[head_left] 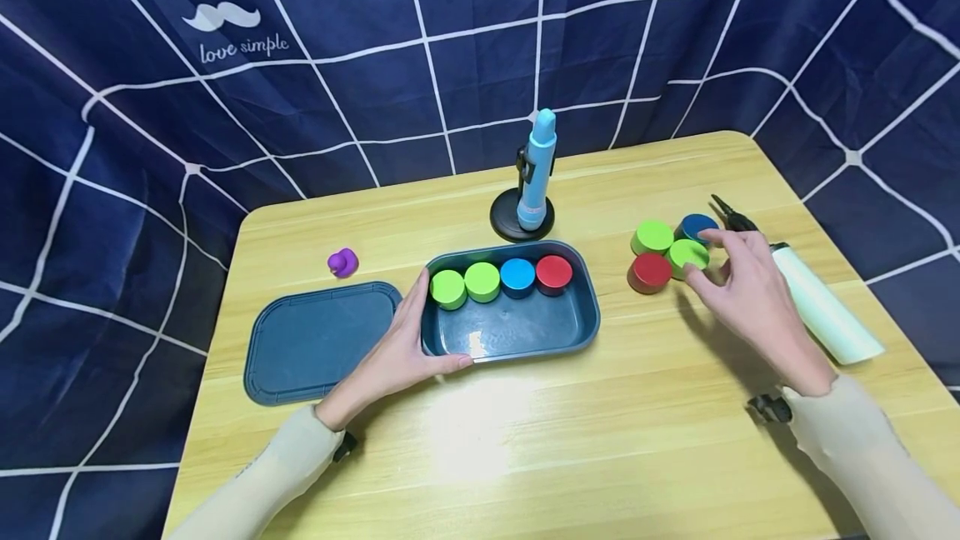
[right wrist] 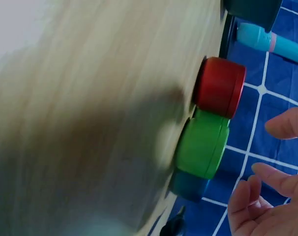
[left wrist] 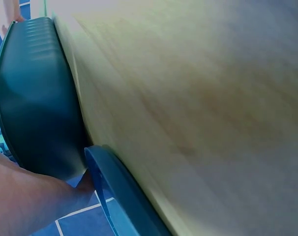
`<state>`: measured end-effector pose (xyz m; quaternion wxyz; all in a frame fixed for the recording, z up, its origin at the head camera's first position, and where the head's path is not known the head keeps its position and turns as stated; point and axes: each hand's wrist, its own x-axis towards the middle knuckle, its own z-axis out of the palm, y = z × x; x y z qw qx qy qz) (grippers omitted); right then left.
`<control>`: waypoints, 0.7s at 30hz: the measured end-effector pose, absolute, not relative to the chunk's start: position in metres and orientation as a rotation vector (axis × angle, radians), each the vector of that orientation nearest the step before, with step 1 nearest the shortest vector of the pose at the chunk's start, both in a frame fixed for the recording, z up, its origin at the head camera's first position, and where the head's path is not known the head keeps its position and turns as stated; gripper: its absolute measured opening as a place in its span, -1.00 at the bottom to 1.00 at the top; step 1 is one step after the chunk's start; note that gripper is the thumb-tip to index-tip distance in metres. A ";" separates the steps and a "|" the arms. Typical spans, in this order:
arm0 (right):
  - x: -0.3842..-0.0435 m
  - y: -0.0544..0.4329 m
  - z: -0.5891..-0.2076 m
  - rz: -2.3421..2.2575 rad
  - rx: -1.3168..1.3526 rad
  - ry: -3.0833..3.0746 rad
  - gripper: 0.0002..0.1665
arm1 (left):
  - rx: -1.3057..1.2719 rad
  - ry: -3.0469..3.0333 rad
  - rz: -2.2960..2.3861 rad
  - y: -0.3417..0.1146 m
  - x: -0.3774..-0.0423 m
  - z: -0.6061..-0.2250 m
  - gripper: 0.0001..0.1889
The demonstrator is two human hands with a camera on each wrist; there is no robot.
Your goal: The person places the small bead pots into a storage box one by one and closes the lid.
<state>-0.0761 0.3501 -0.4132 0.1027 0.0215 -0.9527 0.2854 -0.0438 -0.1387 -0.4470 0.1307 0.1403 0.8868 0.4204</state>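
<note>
A dark blue rectangular box (head_left: 517, 327) holds a row of round, tin-like pieces along its far side: two green (head_left: 482, 282), one blue (head_left: 517, 277) and one red (head_left: 553, 274). My left hand (head_left: 408, 348) holds the box's left end, thumb along the near rim and fingers against the end wall. At the right, my right hand (head_left: 750, 286) hovers by a cluster of similar pieces, thumb and fingers spread around a green piece (head_left: 687, 257). Beside that are a red piece (head_left: 649, 272), another green piece (head_left: 652, 236) and a dark blue piece (head_left: 696, 227). In the right wrist view, the fingertips stand apart from the pieces.
The flat dark blue lid (head_left: 318, 344) lies left of the box, a small purple duck (head_left: 342, 262) behind it. A light blue pen-like object (head_left: 537, 173) stands on a black base (head_left: 510, 219) behind the box. A pale green bottle (head_left: 825, 307) lies by my right wrist.
</note>
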 end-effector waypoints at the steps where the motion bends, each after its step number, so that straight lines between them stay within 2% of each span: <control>1: -0.077 0.352 -0.414 0.835 0.058 -2.820 -0.33 | 0.407 2.576 1.221 -0.139 -0.044 -0.447 0.46; 10: -0.086 0.359 -0.423 0.830 0.096 -2.934 -0.21 | 0.399 2.575 1.227 -0.138 -0.043 -0.449 0.47; 21: -0.099 0.364 -0.428 0.797 0.152 -3.047 -0.20 | 0.403 2.572 1.232 -0.138 -0.044 -0.449 0.48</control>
